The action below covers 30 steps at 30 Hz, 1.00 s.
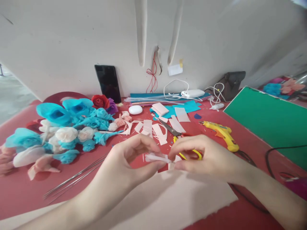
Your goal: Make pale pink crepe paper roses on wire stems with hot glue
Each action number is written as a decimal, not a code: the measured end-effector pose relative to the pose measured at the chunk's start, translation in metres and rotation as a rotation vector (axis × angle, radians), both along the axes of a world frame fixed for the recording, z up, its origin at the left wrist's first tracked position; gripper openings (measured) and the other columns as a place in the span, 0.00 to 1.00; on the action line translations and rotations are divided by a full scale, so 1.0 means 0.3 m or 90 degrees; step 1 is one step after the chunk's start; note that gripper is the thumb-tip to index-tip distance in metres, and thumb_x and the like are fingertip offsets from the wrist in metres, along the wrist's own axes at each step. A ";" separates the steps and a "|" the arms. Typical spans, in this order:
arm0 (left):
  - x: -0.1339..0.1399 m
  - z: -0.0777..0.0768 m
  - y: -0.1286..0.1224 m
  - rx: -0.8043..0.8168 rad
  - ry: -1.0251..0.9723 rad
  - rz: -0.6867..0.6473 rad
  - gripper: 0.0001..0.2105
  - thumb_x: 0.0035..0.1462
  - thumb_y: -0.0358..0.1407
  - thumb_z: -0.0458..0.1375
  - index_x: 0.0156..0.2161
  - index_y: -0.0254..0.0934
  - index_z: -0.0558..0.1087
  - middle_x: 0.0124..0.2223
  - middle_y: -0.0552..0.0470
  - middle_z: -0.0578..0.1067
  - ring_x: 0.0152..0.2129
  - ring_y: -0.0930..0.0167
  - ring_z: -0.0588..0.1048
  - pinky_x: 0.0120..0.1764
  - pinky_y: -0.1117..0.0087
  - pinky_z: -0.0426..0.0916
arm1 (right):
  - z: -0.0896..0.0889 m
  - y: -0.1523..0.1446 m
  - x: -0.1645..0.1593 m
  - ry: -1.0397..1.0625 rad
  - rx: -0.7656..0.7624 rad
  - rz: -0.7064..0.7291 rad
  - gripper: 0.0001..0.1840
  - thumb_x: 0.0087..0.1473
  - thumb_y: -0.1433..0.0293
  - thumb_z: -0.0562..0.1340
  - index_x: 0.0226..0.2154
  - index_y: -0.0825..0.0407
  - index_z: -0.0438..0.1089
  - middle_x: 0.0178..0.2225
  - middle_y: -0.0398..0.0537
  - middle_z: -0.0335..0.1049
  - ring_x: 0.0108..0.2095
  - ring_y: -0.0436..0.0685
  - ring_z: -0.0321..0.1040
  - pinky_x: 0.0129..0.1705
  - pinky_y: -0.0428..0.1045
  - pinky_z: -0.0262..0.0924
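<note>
Left hand (130, 159) and right hand (203, 156) are half-curled, white piece (154, 157) pinched at fingertips of both; it is held near far edge of pink sheet (192, 198). Scissors (173, 130) partly hidden by right hand.

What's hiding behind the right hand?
Yellow-handled scissors lie partly behind the right hand. The blades and bits of the handles show. The rest of the handles, and whatever else the hand covers, can't be seen.
</note>
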State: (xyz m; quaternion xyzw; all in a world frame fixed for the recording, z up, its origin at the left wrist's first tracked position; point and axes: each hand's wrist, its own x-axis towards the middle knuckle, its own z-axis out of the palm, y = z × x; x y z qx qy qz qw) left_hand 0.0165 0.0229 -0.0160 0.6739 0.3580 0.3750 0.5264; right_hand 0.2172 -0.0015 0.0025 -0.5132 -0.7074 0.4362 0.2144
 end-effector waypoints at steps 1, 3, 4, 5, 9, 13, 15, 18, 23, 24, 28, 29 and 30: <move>0.001 -0.001 -0.001 0.007 0.000 0.001 0.08 0.46 0.25 0.61 0.29 0.40 0.69 0.28 0.62 0.73 0.25 0.81 0.74 0.29 0.88 0.67 | -0.002 -0.011 -0.013 -0.001 -0.001 0.003 0.06 0.50 0.65 0.61 0.29 0.48 0.73 0.28 0.40 0.69 0.28 0.47 0.60 0.26 0.42 0.53; 0.001 -0.003 -0.003 0.022 0.002 0.004 0.08 0.46 0.26 0.61 0.29 0.41 0.69 0.27 0.62 0.73 0.26 0.82 0.74 0.29 0.88 0.67 | -0.004 -0.025 -0.030 0.003 0.015 -0.016 0.07 0.51 0.67 0.60 0.27 0.50 0.73 0.27 0.40 0.69 0.27 0.46 0.60 0.25 0.42 0.52; -0.001 -0.003 -0.003 0.029 0.002 0.004 0.08 0.46 0.26 0.61 0.29 0.41 0.69 0.28 0.63 0.73 0.26 0.82 0.74 0.30 0.88 0.68 | -0.003 -0.028 -0.033 0.004 0.027 -0.026 0.08 0.52 0.68 0.59 0.26 0.50 0.74 0.26 0.40 0.69 0.27 0.46 0.61 0.25 0.42 0.52; -0.004 -0.002 -0.002 0.037 0.002 0.003 0.08 0.46 0.26 0.61 0.29 0.42 0.70 0.28 0.63 0.74 0.26 0.81 0.74 0.30 0.88 0.68 | 0.000 -0.029 -0.032 0.002 0.041 -0.035 0.09 0.52 0.69 0.59 0.26 0.50 0.74 0.26 0.40 0.70 0.26 0.46 0.61 0.25 0.42 0.52; -0.027 0.014 0.019 0.073 -0.019 0.044 0.08 0.45 0.26 0.62 0.29 0.41 0.71 0.29 0.63 0.74 0.27 0.81 0.74 0.31 0.87 0.69 | 0.021 -0.014 -0.004 -0.012 0.082 -0.048 0.09 0.52 0.67 0.60 0.25 0.49 0.75 0.25 0.39 0.69 0.26 0.46 0.62 0.25 0.42 0.54; -0.040 0.050 0.050 0.017 -0.045 0.098 0.06 0.46 0.29 0.63 0.28 0.38 0.69 0.29 0.60 0.75 0.28 0.78 0.74 0.32 0.82 0.71 | 0.042 0.018 0.047 -0.006 0.111 -0.076 0.08 0.50 0.68 0.61 0.23 0.50 0.74 0.25 0.41 0.70 0.27 0.48 0.65 0.29 0.43 0.58; -0.039 0.070 0.063 -0.021 -0.046 0.146 0.07 0.45 0.29 0.63 0.28 0.37 0.68 0.30 0.58 0.76 0.28 0.77 0.75 0.30 0.81 0.71 | 0.049 0.037 0.080 -0.020 0.125 -0.093 0.08 0.49 0.66 0.62 0.23 0.49 0.74 0.26 0.42 0.71 0.28 0.49 0.65 0.31 0.44 0.59; -0.042 0.097 0.085 -0.027 -0.022 0.232 0.08 0.45 0.28 0.64 0.27 0.36 0.67 0.28 0.57 0.75 0.27 0.76 0.75 0.28 0.83 0.69 | 0.050 0.065 0.133 -0.083 0.138 -0.095 0.10 0.48 0.63 0.61 0.23 0.49 0.74 0.26 0.44 0.71 0.27 0.52 0.65 0.30 0.46 0.60; -0.066 0.119 0.130 -0.042 -0.034 0.326 0.07 0.47 0.31 0.63 0.28 0.35 0.67 0.24 0.60 0.73 0.19 0.81 0.71 0.21 0.85 0.62 | 0.007 0.105 0.171 -0.177 0.161 -0.150 0.12 0.48 0.62 0.61 0.23 0.50 0.75 0.21 0.43 0.72 0.23 0.51 0.65 0.24 0.45 0.57; -0.069 0.119 0.135 -0.059 -0.041 0.326 0.07 0.48 0.31 0.63 0.28 0.35 0.67 0.23 0.61 0.72 0.18 0.82 0.70 0.21 0.85 0.62 | -0.008 0.111 0.165 -0.197 0.182 -0.176 0.14 0.48 0.60 0.61 0.21 0.51 0.75 0.18 0.43 0.70 0.20 0.50 0.63 0.22 0.45 0.54; -0.066 0.105 0.137 -0.093 -0.063 0.302 0.08 0.47 0.32 0.63 0.29 0.37 0.67 0.25 0.59 0.73 0.27 0.76 0.75 0.27 0.82 0.65 | -0.062 0.130 0.133 -0.267 0.272 -0.239 0.16 0.50 0.62 0.60 0.20 0.55 0.75 0.17 0.45 0.69 0.17 0.49 0.60 0.20 0.45 0.51; -0.063 0.101 0.135 -0.094 -0.062 0.298 0.08 0.47 0.33 0.63 0.29 0.37 0.67 0.25 0.59 0.74 0.30 0.74 0.75 0.29 0.81 0.65 | -0.070 0.133 0.129 -0.276 0.290 -0.237 0.12 0.51 0.66 0.59 0.26 0.54 0.76 0.23 0.46 0.73 0.21 0.51 0.64 0.23 0.45 0.54; -0.060 0.098 0.132 -0.094 -0.058 0.296 0.08 0.47 0.33 0.63 0.29 0.37 0.67 0.26 0.58 0.74 0.31 0.74 0.76 0.30 0.81 0.65 | -0.074 0.135 0.128 -0.281 0.306 -0.230 0.12 0.51 0.70 0.57 0.33 0.53 0.76 0.30 0.47 0.75 0.25 0.52 0.68 0.27 0.46 0.57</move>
